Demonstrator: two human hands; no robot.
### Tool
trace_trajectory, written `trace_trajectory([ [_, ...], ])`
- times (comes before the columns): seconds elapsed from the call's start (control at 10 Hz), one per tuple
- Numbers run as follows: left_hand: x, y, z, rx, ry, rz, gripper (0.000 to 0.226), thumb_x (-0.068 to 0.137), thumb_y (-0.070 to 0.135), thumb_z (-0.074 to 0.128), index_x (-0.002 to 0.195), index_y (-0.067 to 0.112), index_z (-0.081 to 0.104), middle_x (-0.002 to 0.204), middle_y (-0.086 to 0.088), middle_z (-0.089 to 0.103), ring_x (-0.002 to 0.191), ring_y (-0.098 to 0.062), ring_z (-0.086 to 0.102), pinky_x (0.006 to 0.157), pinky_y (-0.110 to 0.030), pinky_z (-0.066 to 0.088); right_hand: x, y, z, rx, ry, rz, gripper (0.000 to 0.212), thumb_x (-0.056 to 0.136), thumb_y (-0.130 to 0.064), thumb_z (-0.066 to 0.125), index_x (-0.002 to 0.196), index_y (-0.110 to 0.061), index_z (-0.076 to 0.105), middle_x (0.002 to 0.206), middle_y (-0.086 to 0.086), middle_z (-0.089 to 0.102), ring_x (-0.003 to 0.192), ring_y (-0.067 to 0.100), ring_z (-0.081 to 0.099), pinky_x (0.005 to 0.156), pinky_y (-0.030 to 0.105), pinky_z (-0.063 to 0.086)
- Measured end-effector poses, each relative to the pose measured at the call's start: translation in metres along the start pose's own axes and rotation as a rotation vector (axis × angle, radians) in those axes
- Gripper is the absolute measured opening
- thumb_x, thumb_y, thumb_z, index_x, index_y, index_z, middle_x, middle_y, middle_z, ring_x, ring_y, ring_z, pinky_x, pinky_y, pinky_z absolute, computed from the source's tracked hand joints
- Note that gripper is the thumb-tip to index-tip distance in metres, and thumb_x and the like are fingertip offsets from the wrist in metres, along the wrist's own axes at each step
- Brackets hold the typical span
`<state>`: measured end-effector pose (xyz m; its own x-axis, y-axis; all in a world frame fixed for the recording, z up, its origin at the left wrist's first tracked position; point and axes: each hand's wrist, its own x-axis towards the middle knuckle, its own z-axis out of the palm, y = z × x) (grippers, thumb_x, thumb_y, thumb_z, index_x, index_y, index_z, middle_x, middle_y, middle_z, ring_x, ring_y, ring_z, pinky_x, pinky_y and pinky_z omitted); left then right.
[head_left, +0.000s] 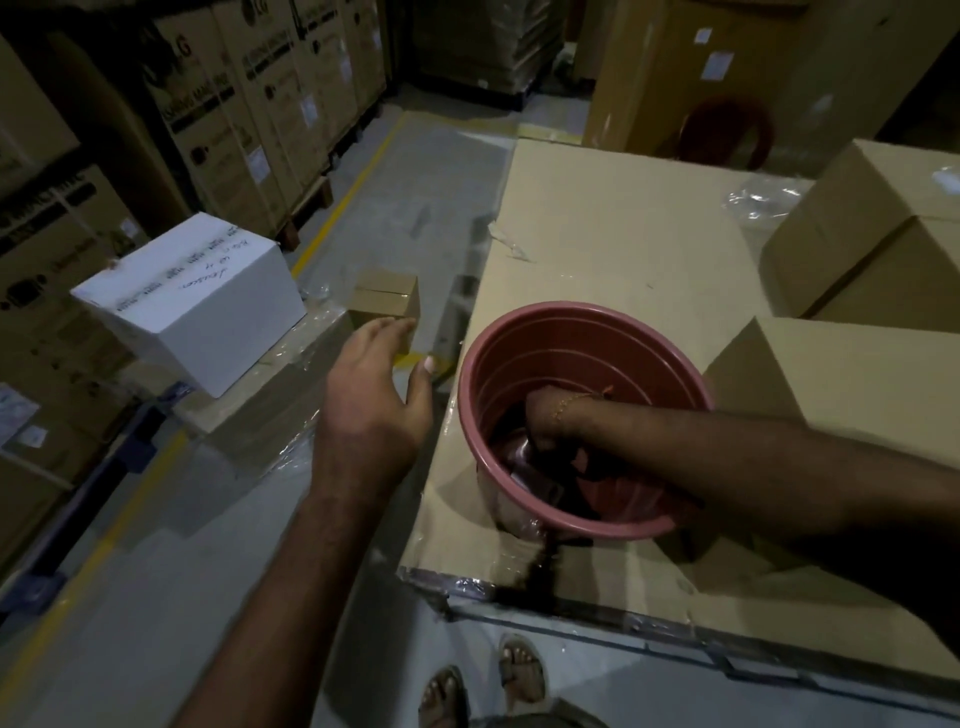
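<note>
Sandalled feet at bottom edge, on the floor. Pink bucket stands on big film-wrapped carton, near its front left corner; upright, mouth up, long axis vertical. Right hand reaches inside among dark contents; fingers hidden, so its grip cannot be told. Left hand hovers loose, fingers spread, holding nothing, just short of small brown box. Bucket is likely thin plastic: light, stiff, smooth-walled. Rim looks the best hold; film beneath may let it slide.
</note>
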<state>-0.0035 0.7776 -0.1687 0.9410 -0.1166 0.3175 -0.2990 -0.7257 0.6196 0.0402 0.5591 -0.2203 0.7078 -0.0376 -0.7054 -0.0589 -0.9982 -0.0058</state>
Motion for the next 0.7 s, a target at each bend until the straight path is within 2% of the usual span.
trace_trajectory([
  [0.1, 0.006, 0.006, 0.001, -0.022, -0.022, 0.006, 0.045, 0.101, 0.03, 0.064, 0.144, 0.019, 0.058, 0.145, -0.003, 0.059, 0.135, -0.019, 0.052, 0.113, -0.042, 0.047, -0.036, 0.01, -0.01, 0.08, 0.025, -0.007, 0.022, 0.092, -0.024, 0.08, 0.1, -0.004, 0.077, 0.082, 0.005, 0.075, 0.084, 0.03, 0.076, 0.069, 0.028, 0.061],
  [0.2, 0.013, 0.023, 0.002, -0.067, -0.024, 0.069, 0.043, 0.1, 0.027, 0.064, 0.142, 0.016, 0.06, 0.142, -0.005, 0.061, 0.131, -0.022, 0.055, 0.109, -0.045, 0.049, -0.067, 0.024, -0.025, 0.218, 0.143, -0.067, 0.039, 0.091, -0.04, 0.081, 0.12, -0.014, 0.077, 0.107, 0.001, 0.078, 0.094, 0.021, 0.073, 0.072, 0.023, 0.051],
  [0.3, 0.017, 0.046, 0.002, -0.093, -0.018, 0.157, 0.042, 0.099, 0.024, 0.067, 0.14, 0.014, 0.063, 0.139, -0.004, 0.063, 0.127, -0.019, 0.057, 0.107, -0.037, 0.048, -0.116, 0.048, -0.025, 0.381, 0.355, -0.116, 0.047, 0.09, -0.051, 0.079, 0.129, -0.025, 0.074, 0.117, -0.008, 0.076, 0.101, 0.012, 0.069, 0.089, 0.026, 0.051],
  [0.4, 0.018, 0.076, 0.005, -0.119, -0.013, 0.219, 0.041, 0.101, 0.027, 0.066, 0.14, 0.017, 0.062, 0.139, -0.001, 0.063, 0.125, -0.017, 0.058, 0.105, -0.036, 0.05, -0.157, 0.074, -0.01, 0.675, 0.49, -0.147, 0.037, 0.092, -0.047, 0.078, 0.123, -0.028, 0.075, 0.096, -0.01, 0.08, 0.091, 0.007, 0.075, 0.094, 0.036, 0.06],
  [0.5, 0.014, 0.111, 0.013, -0.145, 0.0, 0.295, 0.041, 0.1, 0.027, 0.067, 0.14, 0.017, 0.063, 0.138, -0.002, 0.063, 0.124, -0.02, 0.06, 0.105, -0.038, 0.05, -0.195, 0.106, 0.007, 0.923, 0.624, -0.175, 0.024, 0.095, -0.033, 0.078, 0.117, -0.023, 0.077, 0.088, -0.001, 0.081, 0.089, 0.015, 0.078, 0.094, 0.043, 0.062],
  [0.6, 0.002, 0.152, 0.03, -0.158, 0.007, 0.343, 0.042, 0.1, 0.027, 0.067, 0.14, 0.018, 0.062, 0.141, -0.001, 0.062, 0.129, -0.017, 0.057, 0.109, -0.039, 0.048, -0.223, 0.144, 0.024, 0.987, 0.753, -0.141, 0.02, 0.095, -0.035, 0.078, 0.113, -0.027, 0.078, 0.092, -0.004, 0.08, 0.09, 0.012, 0.077, 0.092, 0.045, 0.063],
  [0.7, -0.017, 0.193, 0.054, -0.174, -0.009, 0.377, 0.043, 0.101, 0.029, 0.066, 0.142, 0.021, 0.061, 0.147, 0.002, 0.058, 0.138, -0.013, 0.051, 0.115, -0.037, 0.044, -0.246, 0.189, 0.041, 0.88, 0.885, -0.043, 0.027, 0.094, -0.042, 0.076, 0.119, -0.032, 0.076, 0.098, -0.012, 0.077, 0.092, 0.002, 0.072, 0.084, 0.03, 0.061],
])
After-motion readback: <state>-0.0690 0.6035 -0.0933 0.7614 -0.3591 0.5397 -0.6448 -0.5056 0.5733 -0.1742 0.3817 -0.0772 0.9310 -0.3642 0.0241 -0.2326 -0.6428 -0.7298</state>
